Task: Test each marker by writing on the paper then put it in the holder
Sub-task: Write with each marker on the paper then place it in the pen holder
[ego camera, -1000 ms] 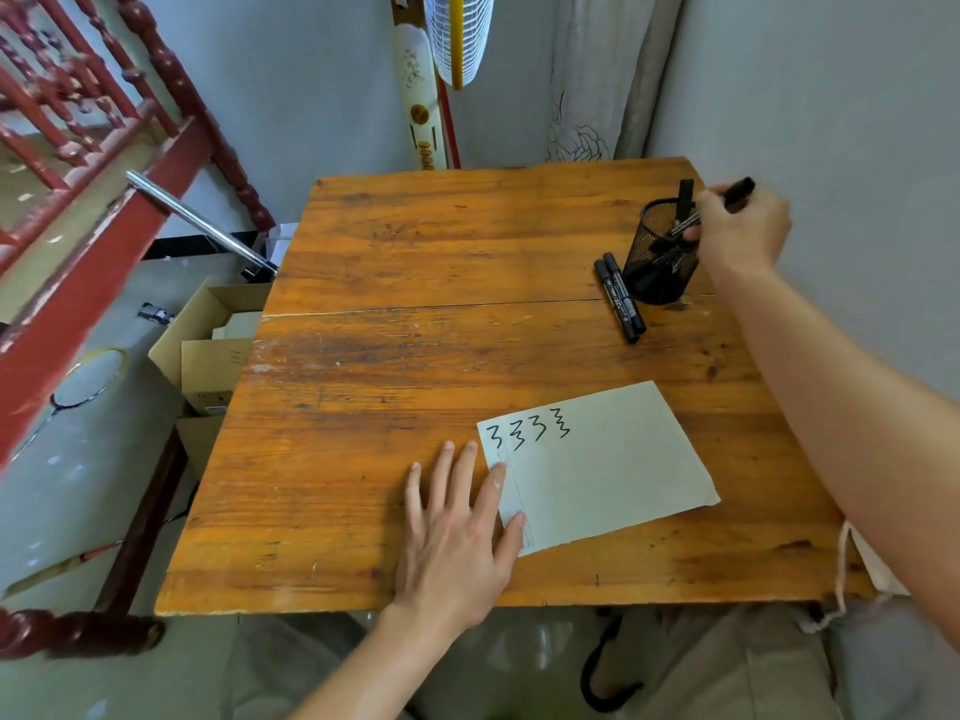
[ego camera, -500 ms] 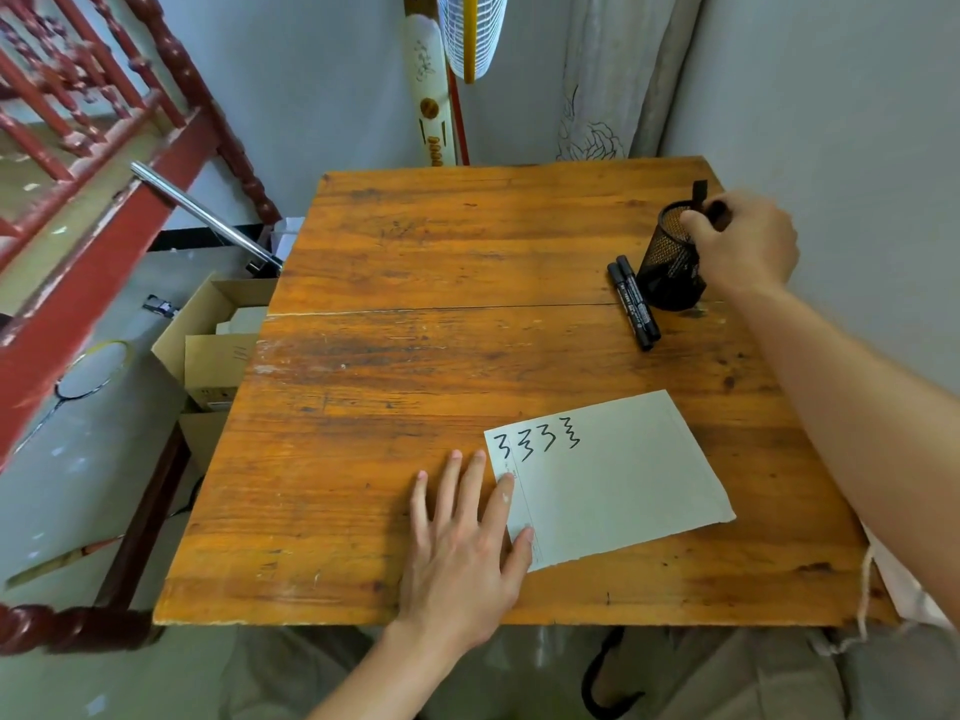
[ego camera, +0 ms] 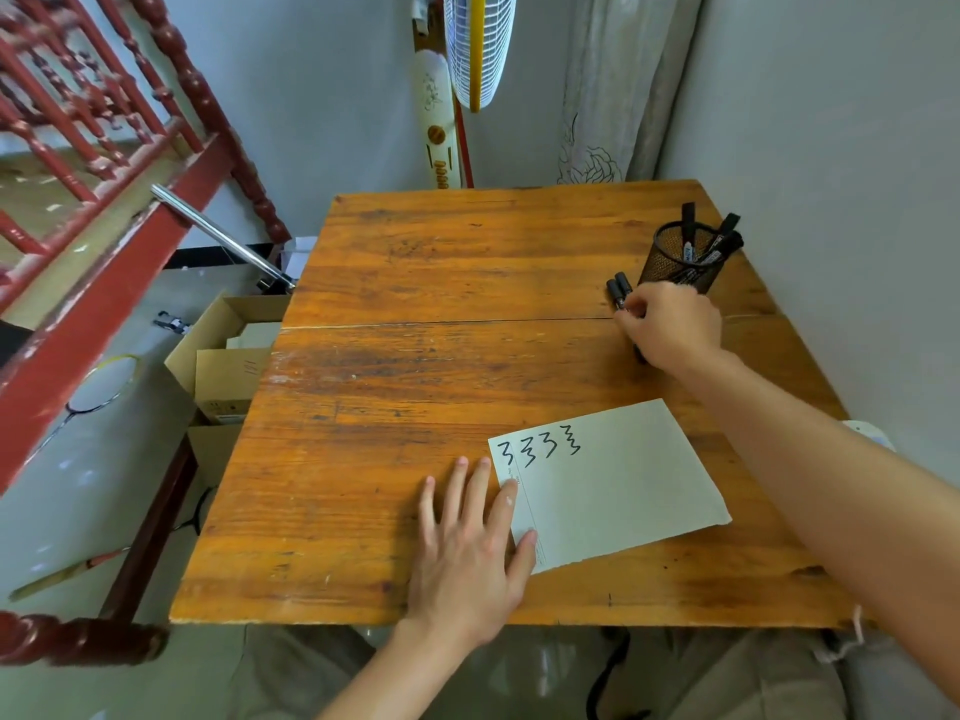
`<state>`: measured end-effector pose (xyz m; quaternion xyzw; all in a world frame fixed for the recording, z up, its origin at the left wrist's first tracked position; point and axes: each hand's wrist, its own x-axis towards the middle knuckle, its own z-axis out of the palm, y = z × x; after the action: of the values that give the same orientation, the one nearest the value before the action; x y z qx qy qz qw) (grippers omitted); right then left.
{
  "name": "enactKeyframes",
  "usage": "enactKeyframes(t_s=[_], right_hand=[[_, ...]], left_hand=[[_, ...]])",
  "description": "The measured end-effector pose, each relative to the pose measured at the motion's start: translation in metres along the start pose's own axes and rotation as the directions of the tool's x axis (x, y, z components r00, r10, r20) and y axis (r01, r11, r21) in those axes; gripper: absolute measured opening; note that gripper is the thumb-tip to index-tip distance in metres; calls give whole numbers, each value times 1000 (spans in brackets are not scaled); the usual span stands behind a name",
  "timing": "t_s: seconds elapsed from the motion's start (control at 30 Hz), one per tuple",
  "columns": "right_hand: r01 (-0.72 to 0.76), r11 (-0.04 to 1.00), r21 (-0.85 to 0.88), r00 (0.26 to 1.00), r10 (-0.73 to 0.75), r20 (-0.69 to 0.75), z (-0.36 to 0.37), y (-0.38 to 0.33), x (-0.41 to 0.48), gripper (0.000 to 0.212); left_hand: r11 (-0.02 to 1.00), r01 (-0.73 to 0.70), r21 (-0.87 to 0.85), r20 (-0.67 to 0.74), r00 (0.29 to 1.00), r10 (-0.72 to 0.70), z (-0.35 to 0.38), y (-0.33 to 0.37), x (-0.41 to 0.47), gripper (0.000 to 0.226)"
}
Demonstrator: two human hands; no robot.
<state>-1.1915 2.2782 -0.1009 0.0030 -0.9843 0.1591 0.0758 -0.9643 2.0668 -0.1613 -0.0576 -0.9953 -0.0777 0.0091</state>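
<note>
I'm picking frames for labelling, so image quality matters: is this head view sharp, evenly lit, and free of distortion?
Head view: mostly sharp, the squiggles on the paper read clearly; light is soft and even, with only faint shadows under the left hand and right hand; mild sheen on the table; strong wide-angle bending at the edges, seen in the red railing.

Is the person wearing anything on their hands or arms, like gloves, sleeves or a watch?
No. The left hand and right hand are bare, with no gloves, rings or watch showing. Both forearms are uncovered as far as the picture's edge, so no sleeves show. Fingernails are short and unpainted.
</note>
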Motion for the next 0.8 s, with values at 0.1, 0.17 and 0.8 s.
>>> enactKeyframes(t_s=[0.1, 0.17, 0.8], right_hand=[[-52, 991, -123, 995, 61, 75, 17, 1, -1, 34], [-88, 987, -135, 991, 101, 92, 24, 2, 0, 38], [-310, 492, 813, 920, -62, 388, -48, -10, -180, 18]], left_hand=[[1000, 1, -8, -3, 1000, -1, -1, 0, 1, 56], [1000, -4, -9, -9, 1000, 4, -1, 0, 1, 56], [938, -168, -304, -396, 918, 36, 1, -3, -11, 62]])
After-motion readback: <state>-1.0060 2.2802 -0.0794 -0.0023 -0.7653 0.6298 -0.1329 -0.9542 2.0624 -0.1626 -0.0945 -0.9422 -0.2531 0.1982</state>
